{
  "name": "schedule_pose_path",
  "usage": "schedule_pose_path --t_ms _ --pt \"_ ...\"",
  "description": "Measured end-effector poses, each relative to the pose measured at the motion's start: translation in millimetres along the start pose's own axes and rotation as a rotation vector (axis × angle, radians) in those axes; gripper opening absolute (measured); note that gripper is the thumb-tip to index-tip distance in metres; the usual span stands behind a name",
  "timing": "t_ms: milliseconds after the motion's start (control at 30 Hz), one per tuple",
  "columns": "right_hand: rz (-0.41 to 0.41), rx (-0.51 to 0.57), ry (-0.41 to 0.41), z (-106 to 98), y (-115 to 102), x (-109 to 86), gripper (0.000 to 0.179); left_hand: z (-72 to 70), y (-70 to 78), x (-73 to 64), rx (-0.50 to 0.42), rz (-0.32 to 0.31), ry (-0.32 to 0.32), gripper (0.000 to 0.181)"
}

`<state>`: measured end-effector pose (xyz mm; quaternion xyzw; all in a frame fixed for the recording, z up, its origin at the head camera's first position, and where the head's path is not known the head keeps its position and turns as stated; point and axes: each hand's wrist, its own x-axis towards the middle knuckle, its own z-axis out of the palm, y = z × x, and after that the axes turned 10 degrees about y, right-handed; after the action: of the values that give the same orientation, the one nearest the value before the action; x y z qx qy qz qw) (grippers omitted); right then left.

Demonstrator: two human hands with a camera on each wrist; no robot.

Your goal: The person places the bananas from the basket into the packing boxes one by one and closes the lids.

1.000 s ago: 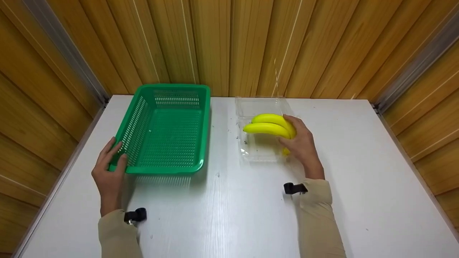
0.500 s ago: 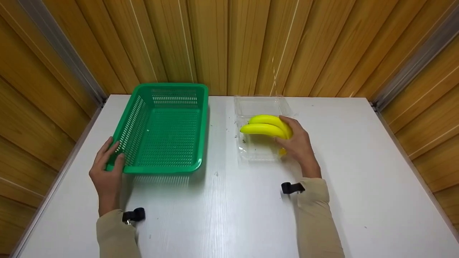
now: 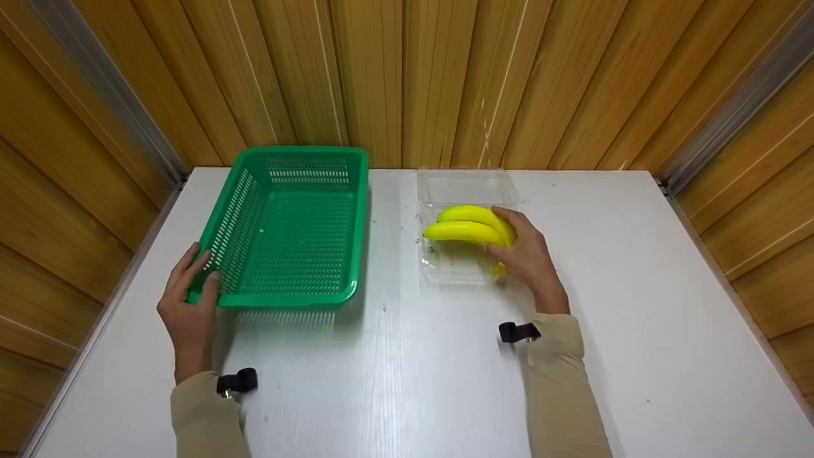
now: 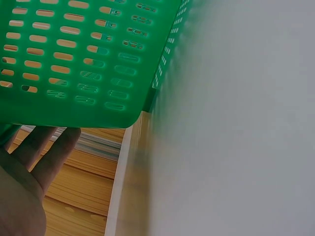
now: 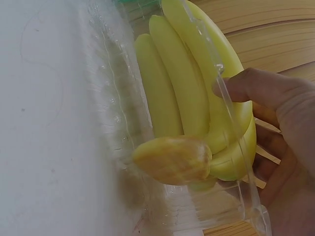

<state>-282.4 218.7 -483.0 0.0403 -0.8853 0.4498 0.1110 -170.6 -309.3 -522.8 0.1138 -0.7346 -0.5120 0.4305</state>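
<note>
Head view showed your right hand (image 3: 529,256) gripping the yellow bananas (image 3: 465,231) in the clear plastic container (image 3: 459,270), to the right of the green basket (image 3: 360,254). Your left hand (image 3: 189,310), well apart, held that basket's rim at its near left corner.

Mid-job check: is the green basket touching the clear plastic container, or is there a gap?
Apart. The head view shows it: a strip of white tabletop lies between the green basket and the clear plastic container.
</note>
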Motion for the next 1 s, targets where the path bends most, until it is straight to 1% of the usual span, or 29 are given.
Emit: schedule_pose_path --t_ms 67,200,267,333,433,567,633,733,933,1000 --pt "-0.005 0.006 -0.004 -0.2 0.5 0.2 0.073 0.3 8.0 -1.1 -0.003 0.003 0.003 0.037" --pt "-0.004 -0.002 -0.013 -0.4 1.7 0.8 0.073 0.9 31.3 -4.1 -0.018 0.004 0.007 0.036" --pt "0.003 -0.010 -0.024 -0.4 2.4 1.2 0.073 0.6 27.0 -3.4 -0.019 0.008 0.005 0.037" --pt "0.007 -0.017 -0.034 -0.5 3.0 1.5 0.073 0.8 18.6 -2.4 -0.014 0.011 0.007 0.037" --pt "0.011 -0.025 -0.049 -0.6 3.0 1.8 0.074 0.3 15.5 -1.8 -0.022 0.018 0.007 0.036" --pt "0.030 -0.035 -0.075 -1.7 1.2 1.7 0.075 0.8 37.5 -5.5 -0.051 0.012 0.014 0.035" --pt "0.044 -0.039 -0.089 -2.4 0.2 1.7 0.075 0.4 40.9 -6.2 -0.049 0.013 0.013 0.035" --pt "0.054 -0.039 -0.103 -2.9 -0.8 1.7 0.075 0.2 37.3 -5.4 -0.038 0.017 0.009 0.035" --pt "0.045 -0.023 -0.104 -4.3 -1.9 0.4 0.075 0.9 8.6 -1.1 -0.014 0.007 0.007 0.037" --pt "0.038 -0.022 -0.095 -5.3 -2.3 -0.3 0.073 0.3 1.8 -0.2 -0.013 0.007 0.005 0.037"
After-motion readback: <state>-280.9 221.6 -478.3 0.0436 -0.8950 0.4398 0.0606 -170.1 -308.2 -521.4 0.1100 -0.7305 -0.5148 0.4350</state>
